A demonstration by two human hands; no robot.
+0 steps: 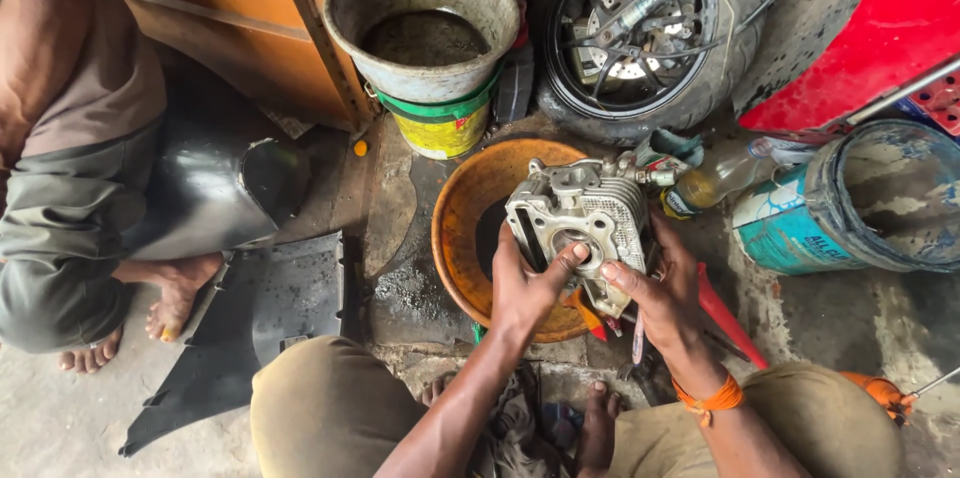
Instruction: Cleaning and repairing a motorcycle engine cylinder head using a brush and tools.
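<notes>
I hold a grey metal engine cylinder head (580, 213) with cooling fins over an orange metal pan (462, 208). My left hand (525, 283) grips its left side, thumb near the round bore in the middle. On the right side my right hand (660, 293) holds it, fingers touching the lower edge. An orange thread band circles my right wrist. My knees and bare toes show at the bottom of the view.
A dirty bucket (425, 23) stands on a yellow paint can (440, 128) behind the pan. A motorcycle wheel (640, 33), a glass bottle (720, 178), a blue-white bucket (860, 203), a red panel (870, 28), and black fairing pieces (250, 328) lie around. Another person squats at left (70, 188).
</notes>
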